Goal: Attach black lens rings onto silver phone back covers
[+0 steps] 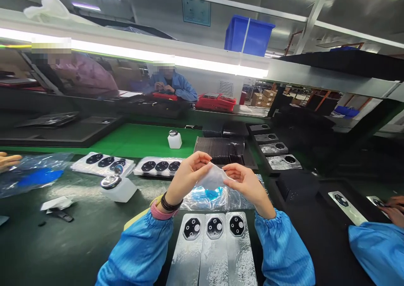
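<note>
My left hand (187, 174) and my right hand (244, 181) are raised together over the bench, both pinching a small white cloth (213, 178) stretched between them. Below them lie three silver phone back covers (214, 246) side by side, each with a round black camera ring at the top. A crinkled clear plastic bag with something blue inside (206, 196) lies just beyond the covers, under my hands.
A white solvent dispenser bottle (118, 187) stands left of my hands; a smaller one (174, 139) sits farther back. Rows of covers (102, 163) lie on the belt, black trays (277, 149) to the right. A co-worker's blue sleeve (377, 246) is at right, other people behind.
</note>
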Demonstrator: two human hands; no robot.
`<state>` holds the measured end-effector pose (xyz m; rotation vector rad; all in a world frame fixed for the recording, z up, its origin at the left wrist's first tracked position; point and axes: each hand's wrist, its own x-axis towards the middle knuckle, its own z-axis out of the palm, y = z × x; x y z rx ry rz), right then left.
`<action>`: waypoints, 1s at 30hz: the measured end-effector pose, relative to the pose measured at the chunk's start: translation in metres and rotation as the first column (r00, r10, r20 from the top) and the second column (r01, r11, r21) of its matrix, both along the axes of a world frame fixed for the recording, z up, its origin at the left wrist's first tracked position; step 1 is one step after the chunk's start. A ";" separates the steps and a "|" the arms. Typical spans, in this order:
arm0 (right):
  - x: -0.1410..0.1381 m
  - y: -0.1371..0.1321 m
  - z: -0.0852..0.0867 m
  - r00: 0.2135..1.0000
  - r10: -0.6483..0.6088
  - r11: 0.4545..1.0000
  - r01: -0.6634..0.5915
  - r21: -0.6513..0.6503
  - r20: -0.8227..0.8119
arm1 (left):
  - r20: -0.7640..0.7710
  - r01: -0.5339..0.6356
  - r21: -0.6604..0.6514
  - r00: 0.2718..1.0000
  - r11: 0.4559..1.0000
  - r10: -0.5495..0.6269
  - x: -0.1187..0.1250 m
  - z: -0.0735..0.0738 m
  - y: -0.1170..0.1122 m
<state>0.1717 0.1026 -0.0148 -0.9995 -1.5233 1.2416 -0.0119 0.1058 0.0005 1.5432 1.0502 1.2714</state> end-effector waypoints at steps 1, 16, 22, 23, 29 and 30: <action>0.001 0.000 0.000 1.000 0.014 1.000 -0.014 -0.001 0.007 | 0.004 0.005 -0.005 1.000 1.000 -0.005 -0.001 0.000 0.001; 0.006 0.000 0.003 0.981 -0.061 0.994 0.042 -0.102 -0.185 | 0.025 0.071 -0.090 0.997 0.993 -0.069 -0.008 -0.003 0.009; 0.006 -0.002 0.007 0.963 -0.064 0.990 0.028 -0.140 -0.262 | 0.002 0.101 -0.075 0.995 0.992 -0.101 -0.007 -0.005 0.010; 0.005 -0.002 0.008 0.958 -0.063 0.988 0.021 -0.151 -0.279 | -0.005 0.109 -0.078 0.994 0.991 -0.110 -0.007 -0.005 0.010; 0.004 -0.003 0.009 0.947 -0.066 0.982 0.006 -0.190 -0.315 | -0.097 0.149 -0.053 0.983 0.987 -0.153 -0.005 -0.003 0.005; 0.004 -0.004 0.009 0.949 -0.060 0.983 0.003 -0.182 -0.308 | -0.121 0.145 -0.025 0.982 0.989 -0.147 -0.004 -0.002 0.003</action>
